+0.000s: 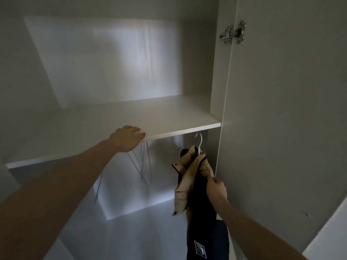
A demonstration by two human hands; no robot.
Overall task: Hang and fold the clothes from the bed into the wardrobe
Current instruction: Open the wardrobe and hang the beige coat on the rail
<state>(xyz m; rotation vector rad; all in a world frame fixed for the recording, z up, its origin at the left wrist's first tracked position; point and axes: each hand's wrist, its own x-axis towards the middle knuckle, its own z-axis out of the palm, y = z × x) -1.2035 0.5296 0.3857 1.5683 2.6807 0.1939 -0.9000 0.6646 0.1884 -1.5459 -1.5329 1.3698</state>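
One garment is what we've got on show: a beige jacket (189, 177) with dark trim, draped over a white hanger (199, 142) whose hook curls up just under the shelf (169, 117), over at the right end of the wardrobe's lower compartment. Whether that hook is actually seated on a rail, nobody can tell from here, because the shelf edge hides the rail completely. My read is that it's either freshly hung or a whisker from it.

Right alongside, a dark garment (204, 231) with a small white patch near the bottom hangs down beneath the jacket; whether it shares the hanger or is a separate piece is unclear.

So, the score as I judge it: one or perhaps two pieces at the hanging stage. The shelf above carries no folded clothes in view, so the folding half looks not yet begun. The bed is out of shot, so what's left over there is anybody's guess.

Now the hands. The right hand (216, 190) comes up from the lower right, forearm angled upward, fingers pinching the jacket's fabric at its right edge. The left hand (128, 137) reaches across at full stretch, fingers straight and relaxed, palm laid flat over the front lip of the shelf, gripping nothing.

Further out, a cluster of bare wire hangers (143, 166) dangles below the shelf just under that left hand, and the open wardrobe door (281, 109) with its metal hinge (232, 32) stands at the right.
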